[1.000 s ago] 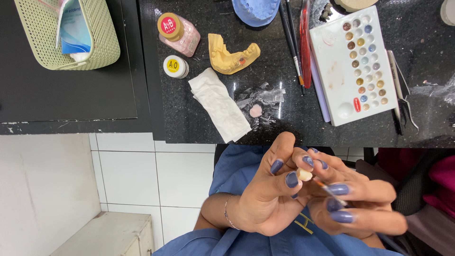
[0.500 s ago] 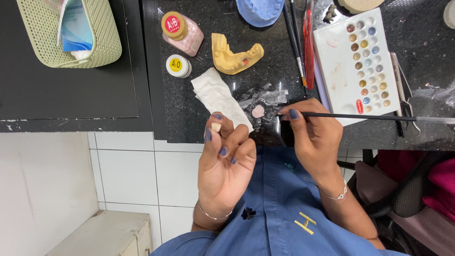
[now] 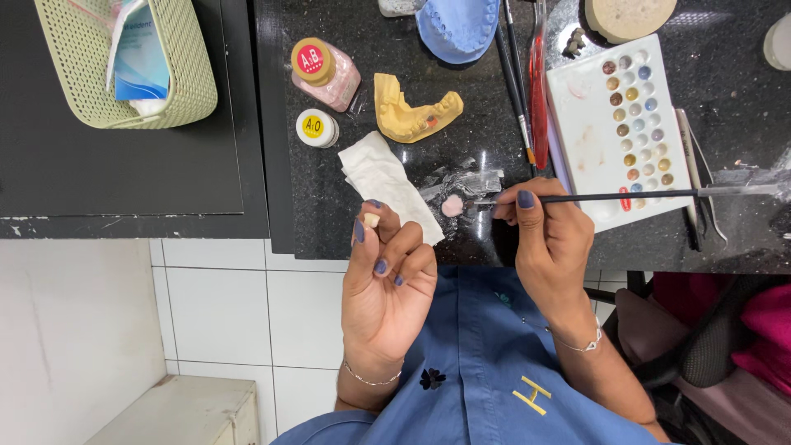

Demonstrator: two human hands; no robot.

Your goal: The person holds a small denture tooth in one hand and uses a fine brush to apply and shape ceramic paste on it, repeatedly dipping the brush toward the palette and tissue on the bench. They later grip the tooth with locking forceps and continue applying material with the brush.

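**Small tooth piece pinched in one hand, brush dipped with the other**

The left hand [image 3: 387,280] is raised just off the edge of the dark surface [image 3: 725,214], with its fingers [image 3: 369,221] closed tight on a small cream tooth piece [image 3: 372,220]. Thumb and forefinger pinch it at the tips, so most of the piece stays bare and turned up toward the eye. The other fingers curl loosely into the palm, out of the way.

The right hand [image 3: 544,235] holds a thin black brush [image 3: 610,196] in a narrow pen-like grip near the bristle end. The long handle lies nearly flat above the surface and runs across the lower corner of the white palette [image 3: 589,144]. The brush tip meets a small pink blob [image 3: 451,205] on the surface, which lies just beside a folded white tissue [image 3: 387,185], probably kept close for wiping.

A yellow jaw cast [image 3: 412,115], a pink bottle [image 3: 325,74] and a small white jar [image 3: 316,128] stand further back, within easy reach.
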